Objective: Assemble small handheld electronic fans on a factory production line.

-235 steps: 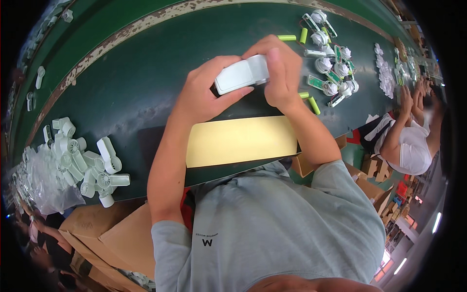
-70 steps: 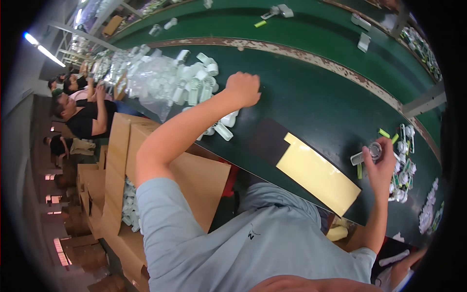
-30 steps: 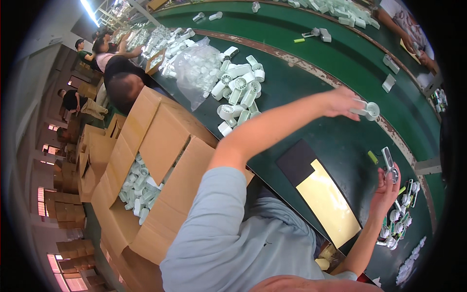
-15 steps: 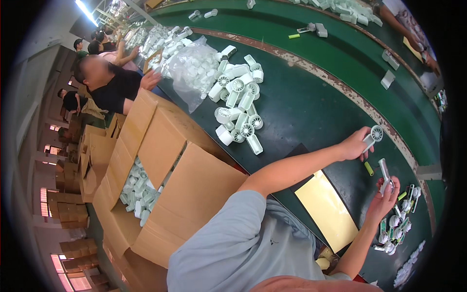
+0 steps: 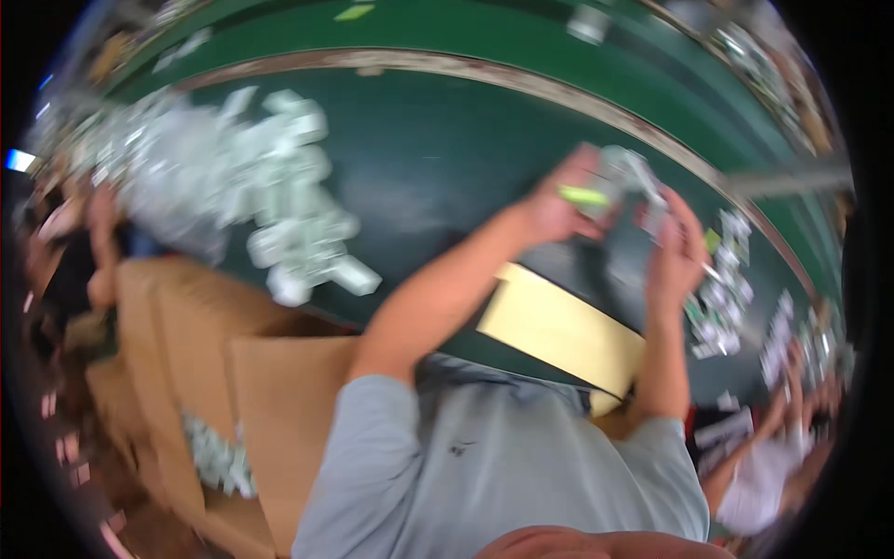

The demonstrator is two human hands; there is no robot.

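Motion blurs the whole view. My left hand (image 5: 562,203) is closed around a pale green handheld-fan housing (image 5: 610,172). A yellow-green battery-like cylinder (image 5: 585,196) shows against that hand and the housing; whether it is gripped or fitted in, I cannot tell. Close by on the right, my right hand (image 5: 678,244) grips a whitish fan part (image 5: 644,182), its far end right beside the housing. Blur hides whether the two parts touch. Below my hands lies a pale yellow sheet (image 5: 563,328) on the dark green table (image 5: 438,149).
Pale green housings (image 5: 298,210) lie heaped on the left, beside a clear plastic bag (image 5: 177,177). An open cardboard box (image 5: 293,396) with more parts stands at my left. Several assembled pieces (image 5: 722,303) lie right of my right hand. Other people work at both sides.
My view has swung to the right. My hands have come together, bringing the fan part up to the housing. The yellow-green cylinder now appears at my left hand; earlier one lay on the table between my hands.
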